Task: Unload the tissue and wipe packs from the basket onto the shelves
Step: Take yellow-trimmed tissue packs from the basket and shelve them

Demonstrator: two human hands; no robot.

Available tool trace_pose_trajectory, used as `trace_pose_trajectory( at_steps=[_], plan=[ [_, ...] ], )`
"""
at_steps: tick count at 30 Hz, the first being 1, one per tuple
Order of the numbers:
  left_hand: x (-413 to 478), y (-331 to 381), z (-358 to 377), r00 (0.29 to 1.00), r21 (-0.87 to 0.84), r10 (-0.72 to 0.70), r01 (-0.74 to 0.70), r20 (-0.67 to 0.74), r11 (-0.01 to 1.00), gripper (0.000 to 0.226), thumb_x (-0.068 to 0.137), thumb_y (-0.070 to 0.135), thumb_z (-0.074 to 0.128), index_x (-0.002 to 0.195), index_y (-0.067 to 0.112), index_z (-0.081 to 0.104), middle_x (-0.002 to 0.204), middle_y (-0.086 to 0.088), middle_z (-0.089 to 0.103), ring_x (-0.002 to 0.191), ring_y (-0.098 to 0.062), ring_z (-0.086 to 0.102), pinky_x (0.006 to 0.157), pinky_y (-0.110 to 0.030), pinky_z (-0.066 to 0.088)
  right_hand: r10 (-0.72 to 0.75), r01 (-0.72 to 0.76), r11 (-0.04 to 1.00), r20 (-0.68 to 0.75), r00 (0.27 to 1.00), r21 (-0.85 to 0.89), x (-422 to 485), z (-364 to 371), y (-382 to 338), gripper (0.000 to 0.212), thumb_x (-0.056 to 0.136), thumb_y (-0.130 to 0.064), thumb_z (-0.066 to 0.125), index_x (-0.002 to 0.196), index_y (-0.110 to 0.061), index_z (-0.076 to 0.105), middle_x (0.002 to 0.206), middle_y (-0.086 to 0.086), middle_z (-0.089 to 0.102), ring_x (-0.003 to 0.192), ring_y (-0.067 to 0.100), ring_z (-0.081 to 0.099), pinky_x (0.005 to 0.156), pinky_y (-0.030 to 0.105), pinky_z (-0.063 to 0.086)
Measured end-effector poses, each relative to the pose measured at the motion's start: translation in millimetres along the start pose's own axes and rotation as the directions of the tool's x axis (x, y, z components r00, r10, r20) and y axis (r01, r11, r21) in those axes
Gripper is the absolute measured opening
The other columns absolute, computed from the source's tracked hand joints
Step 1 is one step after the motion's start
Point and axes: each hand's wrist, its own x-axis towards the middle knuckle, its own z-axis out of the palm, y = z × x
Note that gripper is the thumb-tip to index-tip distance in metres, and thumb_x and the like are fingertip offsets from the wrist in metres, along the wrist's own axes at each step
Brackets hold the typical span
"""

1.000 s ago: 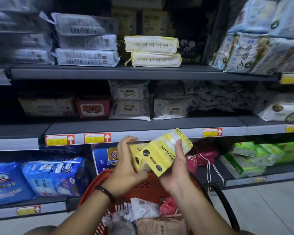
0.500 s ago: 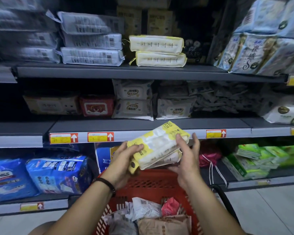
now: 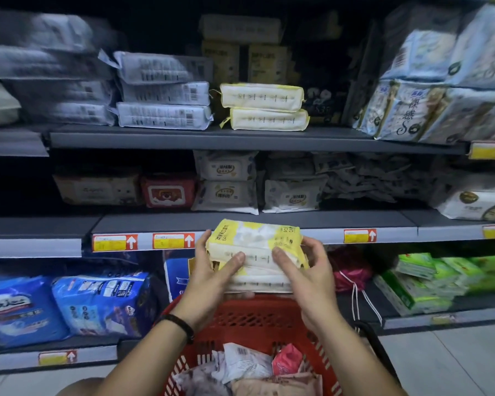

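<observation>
Left hand (image 3: 209,270) + right hand (image 3: 306,270) clamp yellow packs (image 3: 255,244) from both sides, thumbs on near face. Stack held above basket (image 3: 255,315), just near of mid shelf (image 3: 269,221) edge. Risk: loose stack, slick film, so bottom pack may slide out or snag shelf lip.

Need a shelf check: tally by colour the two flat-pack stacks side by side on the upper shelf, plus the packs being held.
Grey shelf packs: 3
Yellow shelf packs: 2
Yellow held packs: 2
Total: 7
</observation>
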Motion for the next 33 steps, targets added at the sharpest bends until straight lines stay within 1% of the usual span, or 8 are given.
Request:
trace_pose_trajectory(
  at_steps=[4, 8, 11, 16, 21, 25, 29, 33],
  plan=[
    [0.6, 14.8, 7.2, 0.995, 0.036, 0.086, -0.085, -0.046, 0.996, 0.055, 0.092, 0.023, 0.076, 0.141, 0.033, 0.052, 0.135, -0.009, 0.070, 0.115, -0.034, 0.074, 0.077, -0.068, 0.061, 0.041, -0.042, 0.999, 0.015, 0.999, 0.015, -4.6, 0.2, -13.7, 0.053, 0.071, -0.056, 0.085, 0.116, -0.037, 0.063, 0.108, -0.014, 0.079, 0.099, 0.007, 0.077, 0.088, 0.035, 0.060],
    [9.3, 48.8, 15.9, 0.964, 0.192, 0.254, -0.236, -0.076, 0.953, 0.048, 0.096, 0.022, 0.077, 0.137, 0.035, 0.055, 0.126, -0.001, 0.075, 0.114, -0.032, 0.074, 0.089, -0.064, 0.060, 0.097, -0.103, 0.991, 0.069, 0.993, 0.087, 0.1, -3.7, -46.7, 0.043, 0.083, -0.041, 0.086, 0.120, -0.035, 0.066, 0.106, 0.006, 0.079, 0.091, 0.027, 0.080, 0.063, 0.049, 0.066],
    [19.1, 82.5, 27.4, 0.943, 0.272, 0.328, -0.303, -0.051, 0.913, 0.050, 0.090, 0.032, 0.084, 0.130, 0.038, 0.055, 0.123, 0.000, 0.076, 0.113, -0.030, 0.074, 0.088, -0.065, 0.060, 0.086, -0.091, 0.987, 0.042, 0.995, 0.132, 11.5, -7.0, -80.9, 0.036, 0.085, -0.029, 0.086, 0.116, -0.026, 0.068, 0.101, 0.004, 0.082, 0.089, 0.025, 0.081, 0.071, 0.046, 0.068],
    [34.1, 160.8, 53.2, 0.903, 0.467, 0.370, -0.429, 0.218, 0.773, 0.096, 0.072, 0.012, 0.097, 0.148, 0.035, 0.042, 0.136, 0.012, 0.068, 0.124, -0.005, 0.066, 0.100, -0.031, 0.058, -0.050, 0.052, 0.996, -0.027, 0.998, 0.067, 52.5, -4.4, -158.8, 0.041, 0.082, -0.037, 0.087, 0.115, -0.017, 0.072, 0.097, -0.002, 0.082, 0.088, 0.019, 0.081, 0.078, 0.049, 0.067],
    [74.4, 241.9, 78.7, 0.829, 0.596, 0.498, -0.540, 0.254, 0.594, 0.082, 0.082, 0.011, 0.089, 0.147, 0.030, 0.042, 0.129, 0.012, 0.069, 0.112, -0.007, 0.072, 0.087, -0.028, 0.063, -0.148, 0.148, 0.989, -0.025, 0.989, -0.005, 111.5, 9.0, -226.5, 0.039, 0.086, -0.046, 0.084, 0.111, -0.017, 0.075, 0.098, -0.003, 0.082, 0.085, 0.016, 0.080, 0.078, 0.048, 0.067],
    [108.1, 292.9, 99.8, 0.854, 0.668, 0.489, -0.468, 0.176, 0.578, 0.059, 0.088, 0.018, 0.085, 0.132, 0.028, 0.046, 0.109, -0.002, 0.073, 0.062, -0.028, 0.077, 0.049, -0.035, 0.059, -0.219, 0.214, 0.973, -0.062, 0.974, -0.081, 164.1, 29.0, -274.8, 0.040, 0.085, -0.055, 0.082, 0.105, -0.023, 0.070, 0.096, -0.003, 0.080, 0.078, 0.018, 0.080, 0.077, 0.047, 0.068],
    [144.9, 314.4, 112.0, 0.855, 0.777, 0.518, -0.333, 0.010, 0.534, 0.042, 0.088, 0.027, 0.085, 0.104, 0.017, 0.047, 0.100, -0.007, 0.068, 0.057, -0.022, 0.076, 0.043, -0.029, 0.057, -0.217, 0.196, 0.945, -0.053, 0.975, -0.263, 210.0, 48.4, -302.3, 0.079, 0.072, -0.079, 0.070, 0.119, -0.016, 0.065, 0.110, 0.000, 0.073, 0.097, 0.023, 0.073, 0.087, 0.047, 0.064],
    [188.7, 299.1, 105.4, 0.838, 0.957, 0.539, -0.083, -0.084, 0.278, 0.042, 0.086, 0.048, 0.082, 0.086, 0.017, 0.055, 0.090, -0.011, 0.072, 0.068, -0.030, 0.074, 0.061, -0.044, 0.066, -0.104, 0.091, 0.881, -0.004, 0.995, -0.465, 243.6, 57.7, -288.7, 0.052, 0.092, -0.057, 0.062, 0.101, -0.006, 0.060, 0.107, 0.010, 0.068, 0.101, 0.032, 0.065, 0.091, 0.044, 0.054]
  ],
)
